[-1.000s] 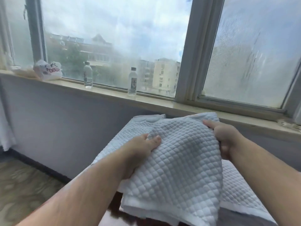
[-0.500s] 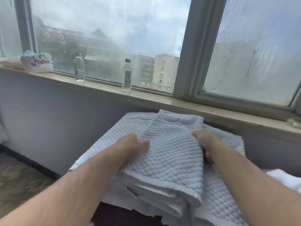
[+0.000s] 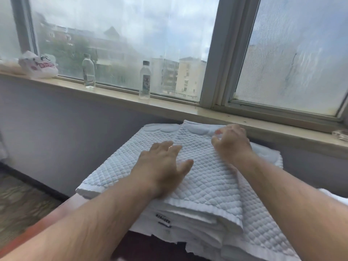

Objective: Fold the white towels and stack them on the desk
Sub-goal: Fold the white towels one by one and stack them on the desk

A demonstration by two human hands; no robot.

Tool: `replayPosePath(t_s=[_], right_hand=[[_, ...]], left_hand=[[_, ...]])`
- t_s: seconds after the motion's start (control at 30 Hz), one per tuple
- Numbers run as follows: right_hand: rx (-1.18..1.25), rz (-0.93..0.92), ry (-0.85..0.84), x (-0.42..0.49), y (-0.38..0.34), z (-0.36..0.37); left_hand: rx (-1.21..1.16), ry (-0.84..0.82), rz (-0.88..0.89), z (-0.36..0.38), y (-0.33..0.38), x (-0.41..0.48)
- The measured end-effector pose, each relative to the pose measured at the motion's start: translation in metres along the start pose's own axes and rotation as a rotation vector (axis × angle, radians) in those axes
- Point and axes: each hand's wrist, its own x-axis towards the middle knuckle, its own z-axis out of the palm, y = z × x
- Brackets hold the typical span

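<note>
A folded white quilted towel point(image 3: 209, 178) lies on top of a stack of folded white towels point(image 3: 188, 228) on the dark desk point(image 3: 143, 245) below the window. My left hand point(image 3: 162, 168) rests flat on the top towel, fingers spread. At the towel's far edge my right hand point(image 3: 230, 141) has its fingers curled down; whether they pinch the cloth is unclear. Another flat white towel point(image 3: 116, 166) sticks out to the left under the top one.
A window sill point(image 3: 169, 108) runs just behind the stack, with two clear water bottles point(image 3: 145, 80) and a white plastic bag point(image 3: 38, 65) on it. The floor point(image 3: 20, 200) is lower left. More white cloth point(image 3: 335, 194) shows at the right edge.
The towel held up in both hands a second ago has come down onto the stack. My left hand has let go and lies flat; my right hand has moved to the far edge.
</note>
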Motion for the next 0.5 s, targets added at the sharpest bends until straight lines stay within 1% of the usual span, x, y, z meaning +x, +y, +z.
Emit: replayPosePath(t_s=[0.07, 0.1, 0.17, 0.2, 0.27, 0.37, 0.5], right_hand=[[-0.113, -0.007, -0.158, 0.008, -0.002, 0.008], [-0.126, 0.012, -0.234, 0.011, -0.001, 0.014], [-0.089, 0.073, -0.365, 0.013, 0.003, 0.03], [-0.065, 0.095, -0.396, 0.014, 0.006, 0.038], [-0.044, 0.115, -0.416, 0.019, 0.009, 0.047], [-0.032, 0.113, -0.411, 0.02, 0.011, 0.05], [0.043, 0.056, -0.314, 0.005, 0.017, 0.046]], left_hand=[[-0.023, -0.116, -0.022, 0.008, -0.002, 0.0], [-0.063, -0.161, -0.039, 0.013, -0.004, -0.001], [-0.138, -0.211, -0.049, 0.024, -0.006, -0.006], [-0.158, -0.219, -0.048, 0.027, -0.008, -0.007], [-0.172, -0.215, -0.048, 0.032, -0.011, -0.006], [-0.131, -0.2, -0.05, 0.036, -0.014, -0.003], [-0.074, -0.181, -0.06, 0.038, -0.013, -0.005]])
